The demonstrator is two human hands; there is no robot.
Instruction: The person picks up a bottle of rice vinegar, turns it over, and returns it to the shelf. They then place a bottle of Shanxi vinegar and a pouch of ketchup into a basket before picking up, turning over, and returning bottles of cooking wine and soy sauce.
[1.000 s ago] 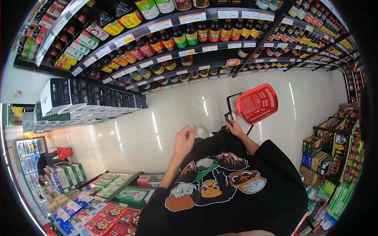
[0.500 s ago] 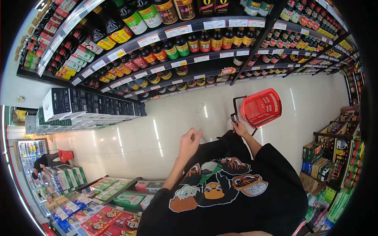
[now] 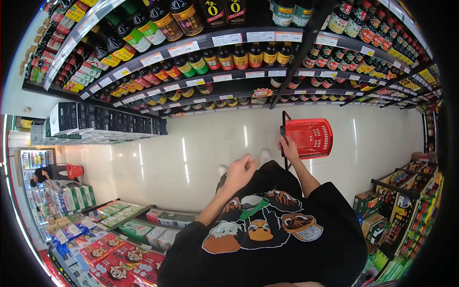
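My right hand is wrapped around the black handle of a red plastic shopping basket. The basket hangs over the floor to the right of that hand, and I can see no goods inside it. In front of my black printed shirt, my left hand is curled into a loose fist, with nothing visible in it. Beneath the hands show my light shoes.
Shelves of sauce bottles with price labels curve across the front. Stacked dark cartons stand left. Boxed goods lie lower left, and more shelves rise at right. Another person with a red basket bends far left.
My view has shifted along the shelves. The basket and right hand now sit a little further left in view, while my left fist has moved slightly right. My shoes are now plainly visible.
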